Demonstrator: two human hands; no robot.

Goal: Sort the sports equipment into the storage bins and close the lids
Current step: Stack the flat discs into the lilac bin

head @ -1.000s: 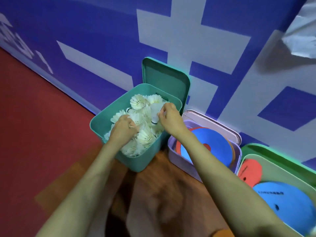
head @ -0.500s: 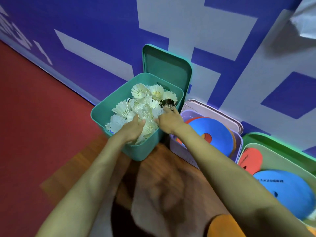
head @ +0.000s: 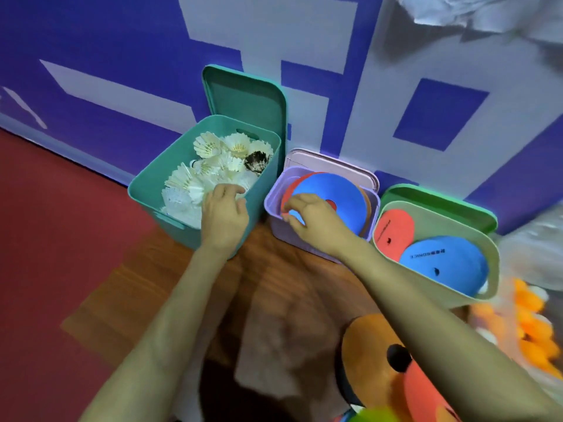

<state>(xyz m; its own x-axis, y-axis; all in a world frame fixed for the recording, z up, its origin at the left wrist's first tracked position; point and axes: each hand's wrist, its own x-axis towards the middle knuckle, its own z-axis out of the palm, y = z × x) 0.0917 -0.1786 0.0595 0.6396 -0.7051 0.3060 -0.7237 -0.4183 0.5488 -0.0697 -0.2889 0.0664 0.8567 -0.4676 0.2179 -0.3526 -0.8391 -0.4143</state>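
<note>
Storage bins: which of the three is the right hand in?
The lilac middle bin: the right hand reaches over its near rim. The left hand is at the teal bin; no hand is at the pale green bin.

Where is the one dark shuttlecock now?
In the head view, the dark shuttlecock lies in the teal bin, at its far right corner, beside white shuttlecocks.
</note>
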